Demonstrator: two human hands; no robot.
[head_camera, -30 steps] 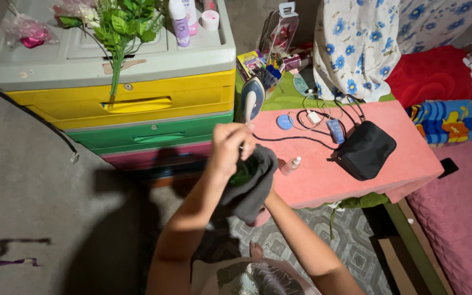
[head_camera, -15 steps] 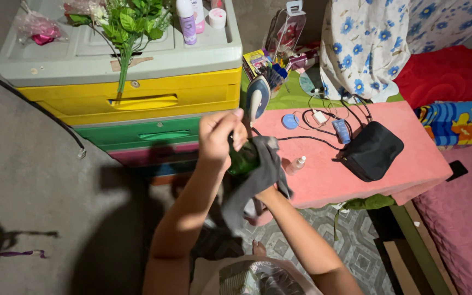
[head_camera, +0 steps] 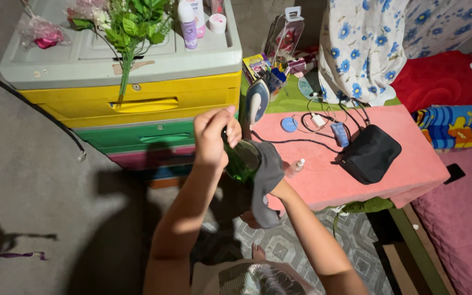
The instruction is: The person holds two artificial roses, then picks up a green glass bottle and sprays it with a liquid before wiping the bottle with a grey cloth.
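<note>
A dark green glass bottle (head_camera: 241,161) is held up at picture centre, in front of the pink padded counter (head_camera: 389,164). The left hand (head_camera: 214,134) is clenched around its neck at 11 o'clock. A grey cloth (head_camera: 266,180) wraps the bottle's 3 o'clock side, and the right hand (head_camera: 282,188) is mostly hidden under it, apparently gripping through it. A black pouch (head_camera: 370,153) lies on the counter at 3 o'clock; a stack of coloured plastic drawers (head_camera: 137,104) stands at 10 o'clock.

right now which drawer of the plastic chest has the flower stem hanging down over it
The yellow top drawer. The green stem of the artificial flowers droops over its front, while the green drawer below and the pink drawer under that have nothing across them.
</note>
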